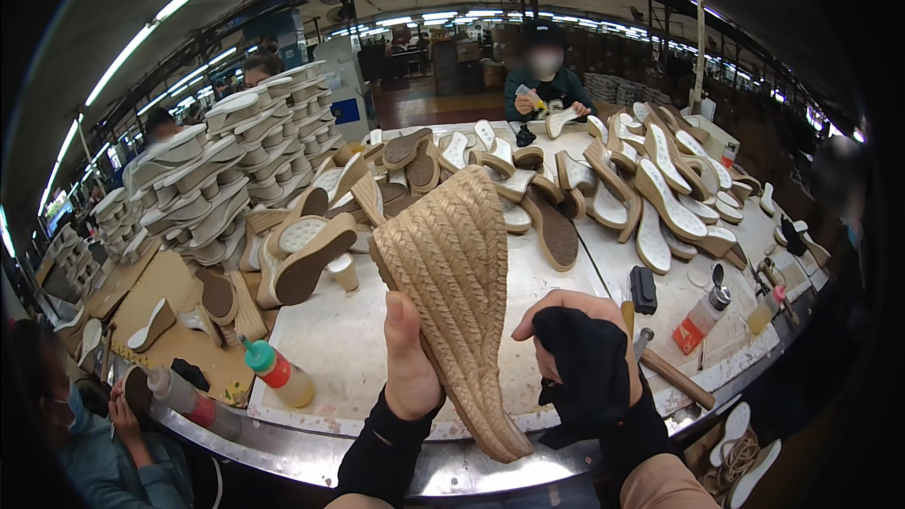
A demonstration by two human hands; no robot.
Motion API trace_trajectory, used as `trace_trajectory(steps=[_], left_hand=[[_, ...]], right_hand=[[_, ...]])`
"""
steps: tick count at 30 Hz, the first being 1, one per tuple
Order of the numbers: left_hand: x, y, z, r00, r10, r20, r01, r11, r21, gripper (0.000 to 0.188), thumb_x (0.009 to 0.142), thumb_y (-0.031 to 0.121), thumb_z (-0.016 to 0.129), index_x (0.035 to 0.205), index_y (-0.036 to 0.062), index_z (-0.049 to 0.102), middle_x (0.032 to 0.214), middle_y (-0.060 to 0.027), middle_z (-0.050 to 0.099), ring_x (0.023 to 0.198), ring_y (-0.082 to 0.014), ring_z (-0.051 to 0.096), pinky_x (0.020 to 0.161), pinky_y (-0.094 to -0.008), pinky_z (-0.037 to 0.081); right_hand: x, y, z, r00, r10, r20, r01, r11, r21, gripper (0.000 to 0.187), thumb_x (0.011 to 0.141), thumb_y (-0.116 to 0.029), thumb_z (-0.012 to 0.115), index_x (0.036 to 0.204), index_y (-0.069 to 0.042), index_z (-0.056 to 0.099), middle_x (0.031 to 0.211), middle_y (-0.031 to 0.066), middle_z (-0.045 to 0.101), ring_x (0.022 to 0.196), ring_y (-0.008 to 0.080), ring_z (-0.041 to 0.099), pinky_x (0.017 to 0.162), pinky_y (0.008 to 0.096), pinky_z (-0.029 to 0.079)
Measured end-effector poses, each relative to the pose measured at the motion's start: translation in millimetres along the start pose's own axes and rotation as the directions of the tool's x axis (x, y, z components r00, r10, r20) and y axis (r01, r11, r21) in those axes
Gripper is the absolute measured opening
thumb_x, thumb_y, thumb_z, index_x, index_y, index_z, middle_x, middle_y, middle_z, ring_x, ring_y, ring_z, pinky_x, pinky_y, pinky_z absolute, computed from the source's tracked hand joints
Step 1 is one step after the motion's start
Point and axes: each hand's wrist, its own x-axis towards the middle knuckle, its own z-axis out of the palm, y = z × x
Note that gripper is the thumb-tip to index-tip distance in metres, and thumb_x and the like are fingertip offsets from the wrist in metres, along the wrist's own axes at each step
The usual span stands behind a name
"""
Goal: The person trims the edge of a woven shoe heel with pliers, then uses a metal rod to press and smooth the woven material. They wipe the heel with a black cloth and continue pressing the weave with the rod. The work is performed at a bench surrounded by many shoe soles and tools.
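Note:
A wedge shoe sole (452, 283) wrapped in tan braided rope stands on end above the table's front edge, its thick heel part up and its narrow end down. My left hand (412, 368) grips it from the left, thumb pointing up along its edge. To its right, my right hand (558, 313) is closed on a bunched black cloth (584, 368), which hides most of the fingers. A small gap separates the cloth from the braided side.
Tall stacks of pale soles (231, 151) rise at left; loose wedge soles (660, 198) crowd the far side and right. A green-capped glue bottle (280, 372), a hammer (674, 375), a red-labelled bottle (702, 316) and a black block (643, 289) lie nearer. A co-worker (547, 85) sits opposite, another (118, 443) at lower left.

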Motion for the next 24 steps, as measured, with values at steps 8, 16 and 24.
trace_trajectory(steps=[8,16,24], left_hand=[[-0.8,4.7,-0.8,0.997,-0.006,0.076,0.009,1.0,-0.03,0.101,0.076,0.08,0.037,0.132,-0.0035,0.037,0.098,-0.0155,0.058,0.06,-0.0148,0.056,0.043,-0.0247,0.046],[-4.9,7.6,-1.6,0.986,0.111,0.126,-0.125,0.986,0.109,0.073,0.079,0.059,0.061,0.106,-0.0087,0.056,0.096,-0.009,0.063,0.087,-0.0151,0.059,0.078,-0.0279,0.047],[-4.8,5.7,1.3,0.957,0.234,0.169,-0.268,0.939,0.217,0.07,0.074,0.053,0.071,0.103,-0.0089,0.056,0.093,-0.0081,0.063,0.085,-0.0136,0.058,0.075,-0.0272,0.047]], right_hand=[[-5.7,0.1,4.4,0.998,-0.055,0.034,0.057,0.997,-0.058,0.017,0.086,-0.012,0.059,0.093,0.003,0.064,0.075,0.0009,0.063,0.068,0.0053,0.056,0.062,0.0191,0.044],[-5.6,7.8,5.0,0.963,-0.263,0.063,0.27,0.918,-0.29,0.014,0.08,-0.007,0.064,0.089,0.004,0.065,0.074,0.0075,0.066,0.067,0.0102,0.062,0.062,0.0233,0.049],[2.1,15.5,6.6,0.859,-0.509,0.055,0.457,0.713,-0.531,0.014,0.077,-0.008,0.064,0.085,0.004,0.064,0.071,0.0085,0.065,0.065,0.0113,0.062,0.06,0.0253,0.048]])
